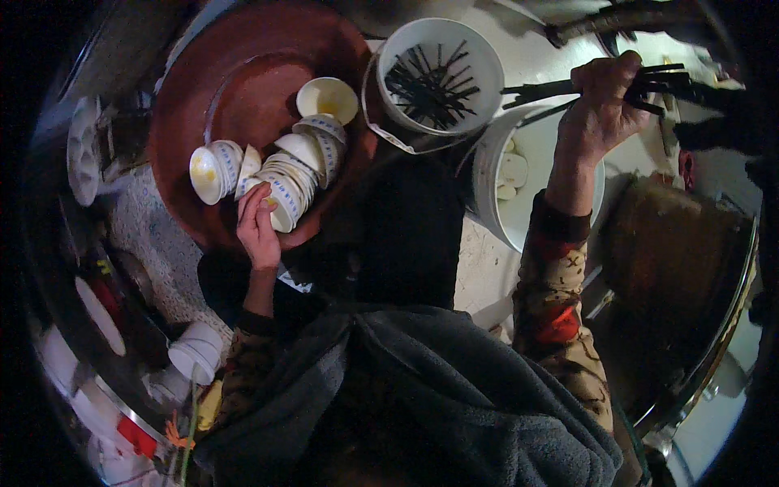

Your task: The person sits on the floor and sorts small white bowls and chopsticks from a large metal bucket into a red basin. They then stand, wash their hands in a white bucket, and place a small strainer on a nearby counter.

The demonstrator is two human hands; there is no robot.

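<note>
My left hand rests on the near end of a row of nested white bowls with blue markings; whether it grips one I cannot tell. The bowls lie on their sides in a large reddish-brown basin, beside a shorter stack with yellow residue. One more bowl lies at the far end. My right hand, raised at the upper right, is closed around a bundle of dark sticks. Left of it, a white bucket holds many similar dark sticks.
A second white bucket with pale pieces inside stands under my right forearm. A large dark pan or tub with a brown block-like thing is at the right. A white container sits at lower left.
</note>
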